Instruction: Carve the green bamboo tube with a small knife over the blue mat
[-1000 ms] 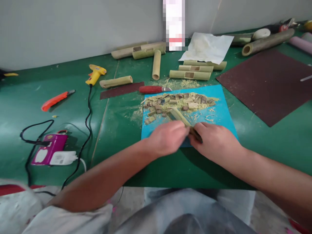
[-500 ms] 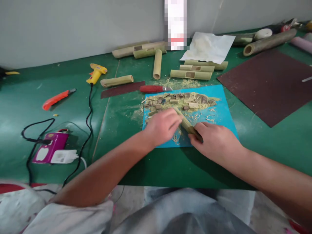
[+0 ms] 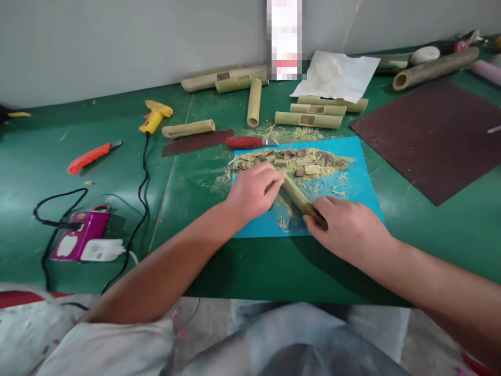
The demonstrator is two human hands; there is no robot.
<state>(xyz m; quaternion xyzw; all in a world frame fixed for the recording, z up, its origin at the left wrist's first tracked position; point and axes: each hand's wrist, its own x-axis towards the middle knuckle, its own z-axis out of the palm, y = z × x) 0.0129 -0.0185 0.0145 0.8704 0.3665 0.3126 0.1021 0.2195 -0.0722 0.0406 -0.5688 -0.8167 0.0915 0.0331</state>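
A bamboo tube (image 3: pixel 298 194) slants above the blue sheet (image 3: pixel 313 230). Its near end is gripped by my right hand (image 3: pixel 348 224), fingers wrapped round it. My left hand (image 3: pixel 254 190) is closed at the tube's far end, the fingertips bent against it; whatever they pinch, if anything, is hidden. Beyond the hands, bamboo chips and yellowish dust (image 3: pixel 305 163) lie heaped on the blue sheet. A red-handled knife (image 3: pixel 245 142) rests along the sheet's far edge, its blade pointing right.
Cut bamboo pieces (image 3: pixel 308 120) lie at the back, beside a white paper (image 3: pixel 336 78). A brown sheet (image 3: pixel 430 141) covers the right side. On the left are a yellow glue gun (image 3: pixel 154 116), an orange utility knife (image 3: pixel 92 157) and a purple power adapter (image 3: pixel 80 236) with cords.
My left hand has shifted left and slightly away from me along the tube's far end, baring more of the tube. My right hand keeps its hold almost unmoved.
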